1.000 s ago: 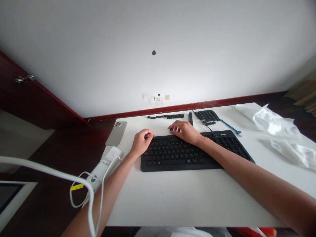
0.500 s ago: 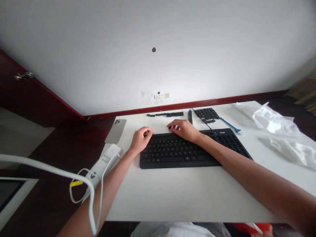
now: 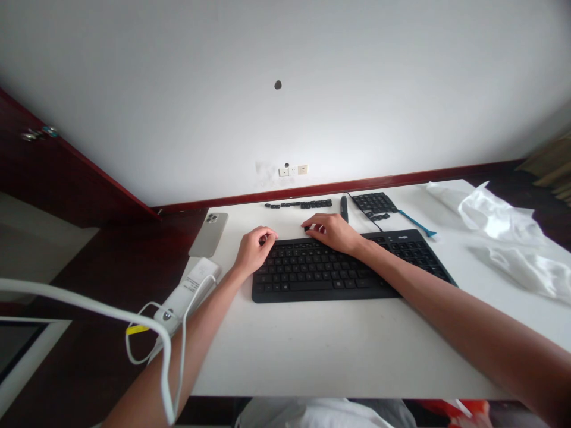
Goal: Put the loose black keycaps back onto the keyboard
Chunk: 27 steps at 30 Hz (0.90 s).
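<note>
The view has dipped a little, so the bench (image 3: 339,345), keyboard (image 3: 307,274), left hand (image 3: 253,252) and right hand (image 3: 335,232) sit slightly higher in it. More pale cloth (image 3: 312,414) shows below the front edge.

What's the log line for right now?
left hand: curled at far-left corner of computer keyboard, contents hidden | right hand: pinching black keycap | loose keycaps: beyond keyboard

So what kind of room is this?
Probably a room in a home or small office: there's a white desk with a black keyboard on it, a dark red door and wall sockets.
</note>
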### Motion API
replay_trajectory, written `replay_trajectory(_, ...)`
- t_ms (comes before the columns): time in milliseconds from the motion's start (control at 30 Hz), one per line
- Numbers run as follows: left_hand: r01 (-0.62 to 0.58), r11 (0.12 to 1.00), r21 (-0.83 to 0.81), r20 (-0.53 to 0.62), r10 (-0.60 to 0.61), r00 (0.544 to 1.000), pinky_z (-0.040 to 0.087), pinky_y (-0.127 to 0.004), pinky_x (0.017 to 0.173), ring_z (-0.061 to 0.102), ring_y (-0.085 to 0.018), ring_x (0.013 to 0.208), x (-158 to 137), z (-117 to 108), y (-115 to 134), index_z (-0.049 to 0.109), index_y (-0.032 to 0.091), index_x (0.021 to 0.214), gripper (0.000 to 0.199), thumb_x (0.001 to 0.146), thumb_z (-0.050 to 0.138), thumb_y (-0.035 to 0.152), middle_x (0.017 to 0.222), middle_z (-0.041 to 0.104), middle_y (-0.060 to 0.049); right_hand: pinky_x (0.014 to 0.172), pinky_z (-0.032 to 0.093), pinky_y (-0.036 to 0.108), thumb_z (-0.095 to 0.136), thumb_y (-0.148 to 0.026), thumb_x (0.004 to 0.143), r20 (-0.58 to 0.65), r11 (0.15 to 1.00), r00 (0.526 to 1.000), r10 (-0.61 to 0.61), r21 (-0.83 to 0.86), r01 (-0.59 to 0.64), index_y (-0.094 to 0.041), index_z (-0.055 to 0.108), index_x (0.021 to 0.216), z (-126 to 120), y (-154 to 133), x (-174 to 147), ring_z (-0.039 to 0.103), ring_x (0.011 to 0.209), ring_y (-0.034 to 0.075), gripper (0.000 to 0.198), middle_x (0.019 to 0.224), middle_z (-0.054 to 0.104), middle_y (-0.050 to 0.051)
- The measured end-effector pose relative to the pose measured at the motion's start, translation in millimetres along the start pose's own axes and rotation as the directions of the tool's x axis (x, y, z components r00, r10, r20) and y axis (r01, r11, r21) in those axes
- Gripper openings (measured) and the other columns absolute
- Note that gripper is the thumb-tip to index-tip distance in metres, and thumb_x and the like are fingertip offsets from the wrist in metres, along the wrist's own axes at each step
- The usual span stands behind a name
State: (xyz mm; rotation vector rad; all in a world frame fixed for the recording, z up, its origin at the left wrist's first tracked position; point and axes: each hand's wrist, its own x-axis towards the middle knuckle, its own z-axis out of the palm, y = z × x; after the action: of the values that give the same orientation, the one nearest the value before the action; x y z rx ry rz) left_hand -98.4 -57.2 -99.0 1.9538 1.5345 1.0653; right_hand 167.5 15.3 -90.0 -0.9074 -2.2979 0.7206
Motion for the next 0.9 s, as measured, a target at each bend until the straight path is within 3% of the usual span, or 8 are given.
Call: replay_trajectory(900,0.004,1.000,-0.018,0.006,-0.004,1.000,0.050,-0.028,0.081,0.068,-0.019,0.088,0.7,0.2,1.0,0.072,0.022,0.086,0.023,0.099,0.055,0.031,0.094,0.076,-0.003,0.075,0.054,0.028,0.062,-0.024,0.095,-0.006,1.000,1.000,-0.014,-0.025,0.014,-0.019,0.076,0.111,1.6,2.0,0.8,0.069,0.077,0.015,0.021,0.105,0.076,0.006)
